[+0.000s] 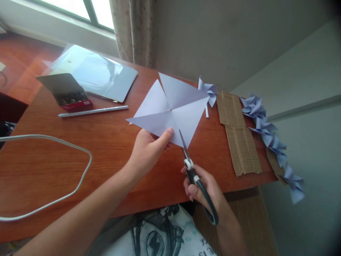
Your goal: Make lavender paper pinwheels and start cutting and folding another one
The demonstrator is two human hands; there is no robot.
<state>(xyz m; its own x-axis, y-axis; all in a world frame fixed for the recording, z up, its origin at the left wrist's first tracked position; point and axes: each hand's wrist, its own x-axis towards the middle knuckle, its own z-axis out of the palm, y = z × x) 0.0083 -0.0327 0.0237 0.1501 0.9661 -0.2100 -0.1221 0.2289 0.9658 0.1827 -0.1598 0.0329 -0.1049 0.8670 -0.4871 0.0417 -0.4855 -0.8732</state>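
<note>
My left hand (151, 144) pinches a square sheet of pale lilac paper (186, 96) near its lower edge, thumb on top. The paper has slits running from its corners toward a small reddish mark at the centre. In my right hand (202, 186) is a pair of scissors (189, 167) with black and white handles. The blades point up and away, one lying over the paper at its near corner. My right fingers wrap around the handles and partly hide them.
Corrugated cardboard pieces (239, 131) lie on the wooden table (112, 185), beside several folded paper pinwheels (266, 128). Another pinwheel (209, 90) rests behind the paper. On the left are a rolled paper stick (93, 111), an open box (69, 92), glossy folders (98, 74) and a white cable (89, 160).
</note>
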